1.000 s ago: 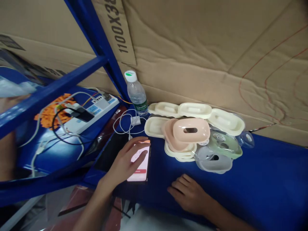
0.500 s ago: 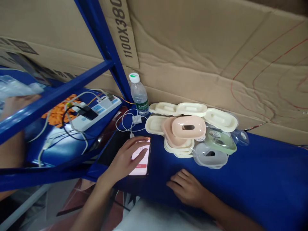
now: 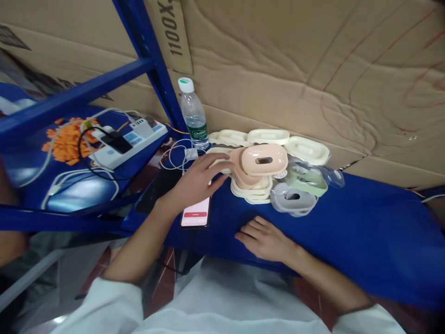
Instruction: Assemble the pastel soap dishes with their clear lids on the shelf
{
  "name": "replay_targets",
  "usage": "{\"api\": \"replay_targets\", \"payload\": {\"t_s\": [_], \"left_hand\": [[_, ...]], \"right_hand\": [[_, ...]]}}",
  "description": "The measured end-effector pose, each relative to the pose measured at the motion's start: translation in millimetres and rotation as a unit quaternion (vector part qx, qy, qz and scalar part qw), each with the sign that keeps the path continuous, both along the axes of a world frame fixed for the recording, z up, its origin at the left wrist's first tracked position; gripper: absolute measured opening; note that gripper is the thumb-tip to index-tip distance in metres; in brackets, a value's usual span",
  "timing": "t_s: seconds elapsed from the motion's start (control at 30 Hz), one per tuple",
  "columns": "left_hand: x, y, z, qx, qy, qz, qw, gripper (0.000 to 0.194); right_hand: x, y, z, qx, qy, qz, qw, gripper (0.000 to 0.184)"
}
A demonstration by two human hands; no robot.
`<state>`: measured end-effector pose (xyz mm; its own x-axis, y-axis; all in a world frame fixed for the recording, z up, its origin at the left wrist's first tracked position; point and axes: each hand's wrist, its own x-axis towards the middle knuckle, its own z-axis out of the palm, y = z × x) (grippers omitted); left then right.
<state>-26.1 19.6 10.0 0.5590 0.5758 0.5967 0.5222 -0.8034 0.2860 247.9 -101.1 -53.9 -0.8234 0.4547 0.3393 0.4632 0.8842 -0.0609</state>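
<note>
The left hand (image 3: 201, 178) is partly open, fingers spread and slightly bent, extended over the upper part of the phone (image 3: 195, 214) toward the cream trays (image 3: 251, 192); contact with either cannot be determined. The phone lies face up on the counter (image 3: 361, 232). The right hand (image 3: 266, 240), fingers loosely curled, rests on the counter near its front edge, grasping nothing visible.

Black-edged rectangular smartphone (image 3: 195, 218): flat, screen up and lit pinkish-white, red bar low, top hidden from you. Lies on the blue tabletop (image 3: 354, 236), left of your pile. Pile: glossy peach oval plastic piece (image 3: 263, 151), slot up, overlapping a matching peach piece (image 3: 239, 170); cream oval plastic pieces (image 3: 268, 136) under and behind; slotted green (image 3: 313, 184) and grey (image 3: 295, 205) plastic pieces right.
</note>
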Motion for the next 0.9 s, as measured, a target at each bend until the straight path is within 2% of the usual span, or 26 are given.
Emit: {"api": "replay_targets", "payload": {"t_s": [0.1, 0.17, 0.33, 0.4, 0.47, 0.53, 0.6, 0.77, 0.83, 0.9], "left_hand": [[2, 19, 5.8, 0.008, 0.027, 0.000, 1.000, 0.033], [3, 26, 6.6, 0.007, 0.042, 0.012, 0.999, 0.035], [8, 32, -3.5, -0.002, 0.016, -0.003, 1.000, 0.036], [10, 30, -9.2, -0.003, -0.004, -0.018, 1.000, 0.034], [13, 27, -14.2, -0.004, -0.012, -0.027, 1.000, 0.033], [15, 23, -18.1, -0.005, -0.004, -0.032, 0.999, 0.033], [17, 20, -21.2, 0.000, 0.009, -0.033, 0.999, 0.033], [21, 19, -25.2, 0.015, 0.026, -0.033, 0.999, 0.034], [21, 19, -25.0, 0.018, 0.025, -0.033, 0.999, 0.033], [20, 19, -23.9, 0.019, 0.020, -0.031, 0.999, 0.032]], "right_hand": [[3, 1, 7.5, 0.038, 0.020, -0.002, 0.999, 0.020], [9, 5, 20.6, 0.069, 0.044, -0.025, 0.996, 0.022], [35, 40, 78.4, 0.148, 0.068, -0.122, 0.979, 0.031], [42, 62, 101.7, 0.149, 0.054, -0.181, 0.971, 0.033], [43, 82, 117.8, 0.115, 0.012, -0.225, 0.967, 0.036], [40, 96, 124.2, 0.073, -0.037, -0.236, 0.968, 0.036], [36, 103, 122.0, 0.057, -0.065, -0.231, 0.969, 0.034], [30, 104, 112.2, 0.078, -0.088, -0.223, 0.968, 0.027], [32, 99, 119.7, 0.085, -0.068, -0.218, 0.970, 0.028], [36, 87, 134.8, 0.091, -0.028, -0.208, 0.974, 0.029]]}}
